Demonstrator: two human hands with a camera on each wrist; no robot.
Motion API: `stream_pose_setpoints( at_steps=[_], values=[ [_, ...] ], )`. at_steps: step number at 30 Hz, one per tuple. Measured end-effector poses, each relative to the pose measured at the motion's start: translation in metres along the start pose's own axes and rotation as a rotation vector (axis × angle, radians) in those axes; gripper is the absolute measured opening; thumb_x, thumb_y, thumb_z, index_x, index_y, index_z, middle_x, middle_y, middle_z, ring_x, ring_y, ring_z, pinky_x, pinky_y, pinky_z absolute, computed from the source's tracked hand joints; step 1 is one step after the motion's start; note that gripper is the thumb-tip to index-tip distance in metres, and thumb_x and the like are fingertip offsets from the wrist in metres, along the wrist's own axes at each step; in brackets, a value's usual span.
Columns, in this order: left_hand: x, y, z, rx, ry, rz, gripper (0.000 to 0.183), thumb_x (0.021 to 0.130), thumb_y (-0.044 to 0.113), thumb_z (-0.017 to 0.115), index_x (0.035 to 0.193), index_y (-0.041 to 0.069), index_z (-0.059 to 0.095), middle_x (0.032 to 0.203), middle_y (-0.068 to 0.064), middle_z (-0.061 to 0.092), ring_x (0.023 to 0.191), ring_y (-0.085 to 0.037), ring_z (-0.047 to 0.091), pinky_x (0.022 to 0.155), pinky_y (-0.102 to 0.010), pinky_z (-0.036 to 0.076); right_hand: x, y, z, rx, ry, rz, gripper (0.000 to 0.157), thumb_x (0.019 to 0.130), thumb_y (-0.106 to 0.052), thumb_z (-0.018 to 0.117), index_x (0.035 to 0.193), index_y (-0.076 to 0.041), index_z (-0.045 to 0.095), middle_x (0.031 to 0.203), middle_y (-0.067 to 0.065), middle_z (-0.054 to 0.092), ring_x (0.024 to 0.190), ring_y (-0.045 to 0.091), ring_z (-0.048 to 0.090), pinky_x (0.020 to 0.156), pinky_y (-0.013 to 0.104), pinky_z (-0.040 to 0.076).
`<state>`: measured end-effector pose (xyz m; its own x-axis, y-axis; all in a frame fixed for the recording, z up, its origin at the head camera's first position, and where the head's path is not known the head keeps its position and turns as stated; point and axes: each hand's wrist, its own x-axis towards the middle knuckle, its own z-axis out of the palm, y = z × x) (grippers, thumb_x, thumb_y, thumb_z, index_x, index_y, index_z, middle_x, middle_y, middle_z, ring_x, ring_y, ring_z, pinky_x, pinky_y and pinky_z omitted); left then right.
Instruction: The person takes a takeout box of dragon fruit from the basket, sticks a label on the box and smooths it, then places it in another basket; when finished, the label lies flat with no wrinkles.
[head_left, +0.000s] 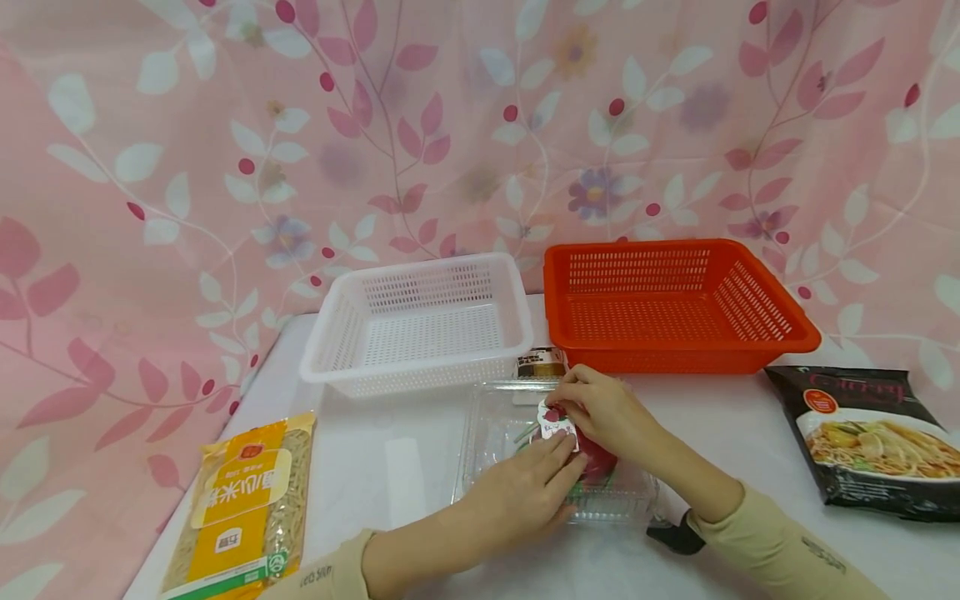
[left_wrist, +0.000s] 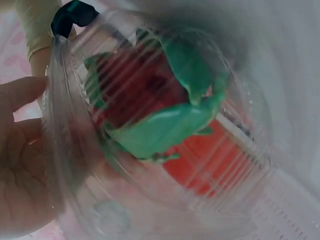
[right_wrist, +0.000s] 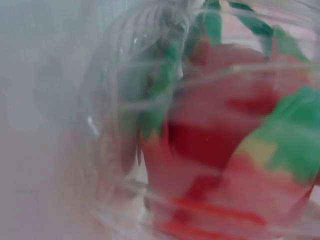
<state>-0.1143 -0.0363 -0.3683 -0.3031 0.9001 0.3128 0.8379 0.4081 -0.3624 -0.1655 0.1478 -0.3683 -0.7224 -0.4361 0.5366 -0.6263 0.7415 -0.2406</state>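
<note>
A clear plastic clamshell box (head_left: 483,425) stands before me in the head view. Inside lies a red item with green leaf-like parts (left_wrist: 165,120), its exact kind blurred by the ribbed plastic. On the lid is a white label (head_left: 553,425) with a red picture and writing. My left hand (head_left: 517,487) rests on the lid, fairly straight fingers pressing the label's lower part. With curled fingers my right hand (head_left: 600,412) pinches the label's upper edge. The right wrist view shows the red item (right_wrist: 215,125) close through the plastic, with no clear view of the right fingers.
Behind the box are a white basket (head_left: 420,375) and a red basket (head_left: 660,360). A small brown-labelled package (head_left: 542,363) stands between them. A noodle pack (head_left: 240,508) lies left, a black noodle bag (head_left: 870,442) right. A floral curtain (head_left: 480,125) hangs behind.
</note>
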Motion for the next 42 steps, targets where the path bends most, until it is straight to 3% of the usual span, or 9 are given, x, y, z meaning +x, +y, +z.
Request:
stream_pose_setpoints(
  at_steps=[5,10,18,23,29,35,42],
  values=[
    [-0.002,0.008,0.004,0.102,0.117,0.043,0.030,0.092,0.018,0.051,0.118,0.008,0.060,0.116,-0.010,0.061,0.112,-0.023,0.054,0.094,-0.030,0.041,0.000,0.001,-0.002,-0.005,-0.027,-0.011,0.017,0.073,-0.006,0.075,0.088,-0.015,0.073,0.088,0.002,0.057,0.072,0.014,0.059,0.064,0.027,0.052],
    [-0.001,0.012,0.006,0.056,0.193,0.075,0.029,0.093,0.005,0.044,0.116,0.009,0.060,0.115,-0.011,0.061,0.111,-0.024,0.055,0.094,-0.031,0.041,0.000,-0.001,-0.005,0.015,-0.052,-0.008,0.018,0.074,-0.003,0.074,0.089,-0.012,0.073,0.087,0.004,0.055,0.072,0.016,0.058,0.064,0.027,0.053],
    [-0.001,0.012,0.004,-0.022,0.161,0.044,0.033,0.082,0.010,0.064,0.114,0.010,0.058,0.116,-0.012,0.059,0.110,-0.025,0.053,0.096,-0.031,0.040,-0.005,-0.001,-0.008,0.072,-0.056,0.024,0.021,0.074,0.002,0.072,0.093,-0.006,0.070,0.087,0.005,0.056,0.074,0.017,0.058,0.068,0.030,0.053],
    [-0.002,0.013,0.002,-0.046,0.118,0.027,0.035,0.083,0.011,0.065,0.117,0.011,0.057,0.119,-0.012,0.057,0.113,-0.025,0.052,0.096,-0.031,0.040,-0.010,-0.003,-0.012,0.072,-0.071,0.066,0.027,0.073,-0.001,0.074,0.098,-0.007,0.067,0.088,0.004,0.055,0.072,0.014,0.053,0.066,0.027,0.053],
    [-0.010,0.005,-0.001,-0.128,0.092,0.002,0.043,0.080,0.021,0.069,0.120,0.010,0.056,0.120,-0.010,0.056,0.113,-0.021,0.052,0.094,-0.030,0.041,-0.026,-0.003,-0.021,0.073,-0.050,0.094,0.031,0.072,-0.007,0.076,0.101,-0.008,0.067,0.097,0.006,0.055,0.088,0.021,0.054,0.073,0.035,0.053],
    [-0.025,-0.010,-0.005,-0.235,0.030,-0.151,0.052,0.083,0.034,0.065,0.127,0.010,0.050,0.124,-0.008,0.053,0.116,-0.022,0.049,0.092,-0.034,0.043,-0.043,0.001,-0.028,0.028,0.028,0.101,0.037,0.071,-0.008,0.076,0.106,-0.008,0.065,0.104,0.009,0.055,0.097,0.025,0.048,0.074,0.041,0.050],
    [-0.048,-0.030,-0.003,-0.348,-0.125,-0.496,0.059,0.092,0.048,0.043,0.138,0.011,0.039,0.141,-0.019,0.034,0.129,-0.041,0.028,0.096,-0.052,0.036,-0.057,0.006,-0.034,-0.008,0.069,0.108,0.044,0.071,-0.014,0.076,0.112,-0.008,0.061,0.108,0.014,0.052,0.100,0.030,0.045,0.077,0.047,0.046]
  ],
)
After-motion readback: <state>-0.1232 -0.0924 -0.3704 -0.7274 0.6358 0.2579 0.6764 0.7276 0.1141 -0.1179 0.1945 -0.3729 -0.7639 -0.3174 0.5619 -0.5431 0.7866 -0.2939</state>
